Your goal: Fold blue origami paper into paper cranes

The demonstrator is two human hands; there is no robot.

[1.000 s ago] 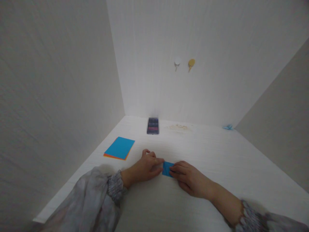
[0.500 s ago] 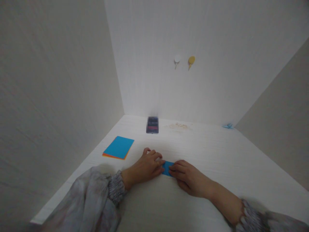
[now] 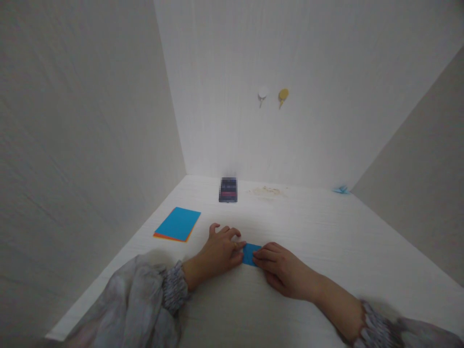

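A small folded piece of blue paper [image 3: 250, 253] lies on the white table [image 3: 326, 241] between my hands. My left hand [image 3: 219, 249] presses its left end with curled fingers; a ring shows on one finger. My right hand [image 3: 281, 268] presses its right end with fingers held together, covering part of the paper. Both sleeves are of light patterned fabric.
A stack of blue and orange paper sheets [image 3: 177, 224] lies to the left. A dark blurred rectangular object [image 3: 228, 189] stands near the back wall. A small blue scrap [image 3: 340, 189] sits at the back right. Two round hooks [image 3: 271, 95] are on the wall.
My hands have closed in slightly over the blue paper, so less of it shows. The camera has shifted a little.
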